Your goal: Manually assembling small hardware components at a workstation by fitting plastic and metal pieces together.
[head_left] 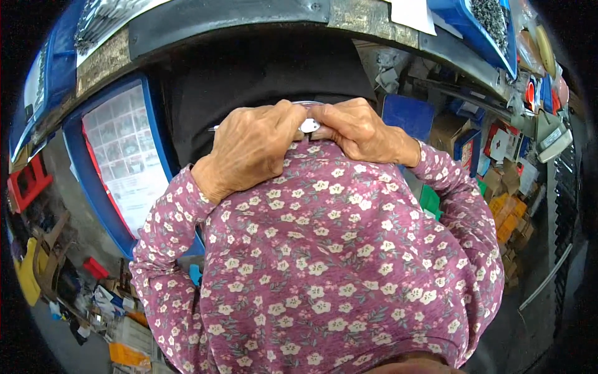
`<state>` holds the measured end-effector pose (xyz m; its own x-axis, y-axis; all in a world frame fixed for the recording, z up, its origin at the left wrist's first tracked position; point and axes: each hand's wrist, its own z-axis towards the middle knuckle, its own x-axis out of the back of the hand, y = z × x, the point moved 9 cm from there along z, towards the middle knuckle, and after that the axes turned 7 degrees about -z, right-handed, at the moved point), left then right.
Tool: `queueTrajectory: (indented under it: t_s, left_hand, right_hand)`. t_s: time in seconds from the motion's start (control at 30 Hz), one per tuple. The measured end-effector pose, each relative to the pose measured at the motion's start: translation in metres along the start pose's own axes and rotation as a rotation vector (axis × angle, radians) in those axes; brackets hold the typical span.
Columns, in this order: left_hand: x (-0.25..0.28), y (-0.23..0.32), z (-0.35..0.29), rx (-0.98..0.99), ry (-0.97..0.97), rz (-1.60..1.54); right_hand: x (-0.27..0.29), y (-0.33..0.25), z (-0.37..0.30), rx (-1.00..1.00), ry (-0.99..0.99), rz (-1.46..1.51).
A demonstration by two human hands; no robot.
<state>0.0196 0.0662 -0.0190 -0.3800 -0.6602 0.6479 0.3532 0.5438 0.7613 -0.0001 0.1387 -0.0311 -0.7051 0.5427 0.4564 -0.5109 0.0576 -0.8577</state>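
The left hand (254, 144) and right hand (358, 129) were curled up, 2 sets of fingers pinching a small white piece (309, 126) — it sat between their tips, close to both, by the flowery shirt (324, 249). I couldn't tell its long way.

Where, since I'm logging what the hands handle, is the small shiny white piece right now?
The small shiny white piece is in the head view's upper centre, between the bare left hand and bare right hand, just above the purple flower-print shirt.

worn workbench (230, 19), white paper (414, 14) over its edge, blue bin (460, 17) of grey parts (489, 19)
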Motion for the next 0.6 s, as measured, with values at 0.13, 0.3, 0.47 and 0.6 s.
queueTrajectory:
  t_s: [0.13, 0.3, 0.47, 0.6]
  left_hand:
    - [-0.002, 0.002, -0.003, 0.009, 0.056, -0.023]
    - [-0.008, 0.002, -0.006, 0.055, 0.034, -0.020]
    - [-0.008, 0.004, -0.008, 0.042, 0.079, -0.035]
    - [-0.011, 0.001, -0.011, 0.062, 0.097, -0.068]
  right_hand:
    - [-0.002, -0.002, -0.002, 0.014, 0.009, -0.051]
    - [-0.015, 0.004, -0.009, -0.033, -0.043, -0.035]
    - [-0.012, -0.001, -0.009, -0.040, 0.012, -0.029]
    - [-0.015, -0.001, -0.010, -0.028, 0.036, -0.022]
